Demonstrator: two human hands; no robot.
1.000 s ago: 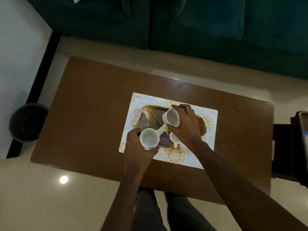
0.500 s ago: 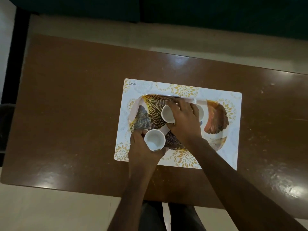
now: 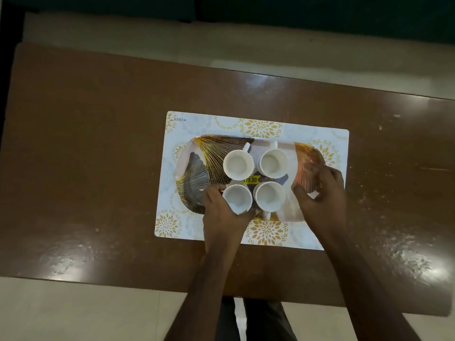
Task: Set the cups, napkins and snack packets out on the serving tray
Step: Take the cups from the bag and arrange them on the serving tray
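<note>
The left hand's [image 3: 222, 214] grip curls round a small white ceramic cup [image 3: 237, 199], which stands at the near-left of the rounded, gold-leaf-patterned serving tray [image 3: 197, 173] on the brown wooden bench [image 3: 86, 168]. The right hand [image 3: 320, 193], its grip loosely curled and empty, is over the tray's right end, forearm angled inward.

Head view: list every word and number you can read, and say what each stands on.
"KUBER": upside down from here, in the far left corner of the placemat.
"79.00": on the yellow price sticker in the middle of the tray; the mark before it is too blurred to read.
</note>
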